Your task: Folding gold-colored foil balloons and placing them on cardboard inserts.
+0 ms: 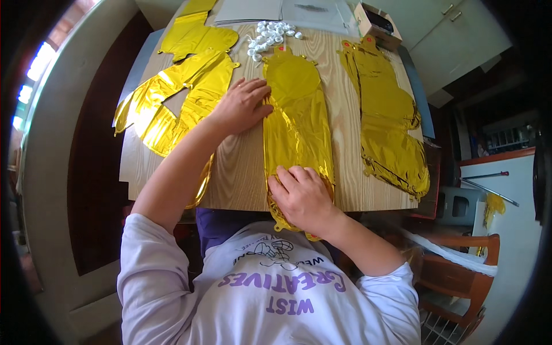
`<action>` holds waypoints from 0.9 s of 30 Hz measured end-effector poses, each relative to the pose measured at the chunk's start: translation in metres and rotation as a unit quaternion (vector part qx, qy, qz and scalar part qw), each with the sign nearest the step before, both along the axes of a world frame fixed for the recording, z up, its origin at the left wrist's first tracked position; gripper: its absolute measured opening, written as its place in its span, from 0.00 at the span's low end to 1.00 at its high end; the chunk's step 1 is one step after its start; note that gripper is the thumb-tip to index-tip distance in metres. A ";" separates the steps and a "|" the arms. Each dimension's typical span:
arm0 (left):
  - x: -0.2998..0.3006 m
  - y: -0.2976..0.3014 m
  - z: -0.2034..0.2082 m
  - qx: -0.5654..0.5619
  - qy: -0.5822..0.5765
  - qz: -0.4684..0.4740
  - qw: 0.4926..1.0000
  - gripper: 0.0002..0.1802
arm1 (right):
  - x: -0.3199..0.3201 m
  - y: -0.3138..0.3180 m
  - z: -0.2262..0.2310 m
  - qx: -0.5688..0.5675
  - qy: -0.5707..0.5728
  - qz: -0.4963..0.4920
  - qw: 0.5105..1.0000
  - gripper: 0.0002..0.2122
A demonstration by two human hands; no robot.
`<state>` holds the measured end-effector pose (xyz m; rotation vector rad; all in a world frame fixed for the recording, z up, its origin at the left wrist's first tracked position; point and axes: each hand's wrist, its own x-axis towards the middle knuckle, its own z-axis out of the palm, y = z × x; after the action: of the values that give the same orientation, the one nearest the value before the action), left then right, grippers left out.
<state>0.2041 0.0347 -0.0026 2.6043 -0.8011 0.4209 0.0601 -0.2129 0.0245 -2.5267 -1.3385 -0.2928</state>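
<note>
A flat, uninflated gold foil balloon (pixel 296 123) lies lengthwise in the middle of the wooden table, its lower end hanging past the near edge. My left hand (pixel 244 106) rests at its upper left edge, fingers extended and thumb apart. Lower down, my right hand (pixel 305 198) lies on the foil by the table edge with its fingers spread and slightly bent. To the left is another gold foil balloon (pixel 201 86), creased and curved with a gap in it. A third gold foil balloon (pixel 388 115) lies on the right.
More gold foil (pixel 198 37) sits at the far left of the table (pixel 236 167). Small white rolls (pixel 270 35) are heaped at the far middle, before grey-white sheets (pixel 250 10) and a clear plastic sheet (pixel 319 17). A cardboard box (pixel 376 26) stands far right; a wooden chair (pixel 460 276) is nearer.
</note>
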 end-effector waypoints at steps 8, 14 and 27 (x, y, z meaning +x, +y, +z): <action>-0.015 -0.001 -0.006 -0.035 -0.001 0.057 0.998 0.29 | -0.006 0.002 -0.005 0.024 -0.002 -0.030 0.999 0.15; -0.056 -0.010 0.007 0.024 0.027 0.004 0.999 0.28 | 0.003 0.004 0.004 0.081 -0.009 -0.036 0.996 0.16; -0.057 -0.011 0.008 -0.001 0.047 -0.017 0.999 0.30 | -0.010 0.011 -0.003 0.056 0.057 -0.049 0.996 0.24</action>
<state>0.1474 0.0239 0.0057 2.5839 -0.8130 0.2869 0.0505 -0.2019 0.0218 -2.4790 -1.1268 -0.2318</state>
